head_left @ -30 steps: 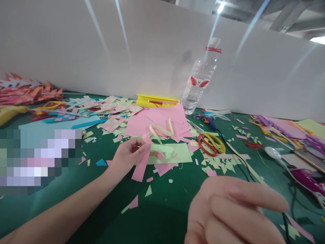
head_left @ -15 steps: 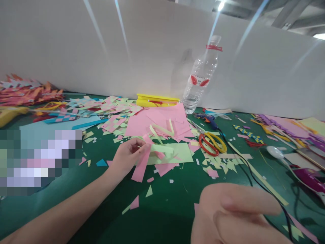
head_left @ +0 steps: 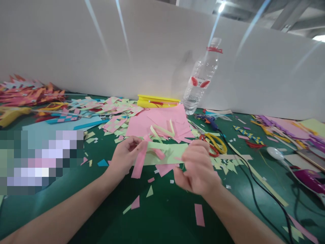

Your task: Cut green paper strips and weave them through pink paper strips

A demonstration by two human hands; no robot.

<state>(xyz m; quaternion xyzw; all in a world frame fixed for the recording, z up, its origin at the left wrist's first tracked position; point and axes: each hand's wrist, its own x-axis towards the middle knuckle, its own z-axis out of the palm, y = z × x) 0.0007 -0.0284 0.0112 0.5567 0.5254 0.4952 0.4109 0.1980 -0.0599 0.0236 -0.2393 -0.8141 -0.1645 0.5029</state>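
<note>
Standing by the white wall (head_left: 101, 44), a bottle (head_left: 199, 82) overlooks the littered tabletop (head_left: 157, 220); the left hand (head_left: 125, 155) pinches a pink strip (head_left: 139, 163) at the green paper (head_left: 174, 150)'s left; the right hand (head_left: 199, 166) curls opposite, blurred, grip unclear.

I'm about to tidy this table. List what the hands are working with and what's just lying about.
In use: pink strip, in the left hand; green paper, at the right hand.
Lying about, it seems: bottle, scissors, blue glue gun, blue scrap.
</note>
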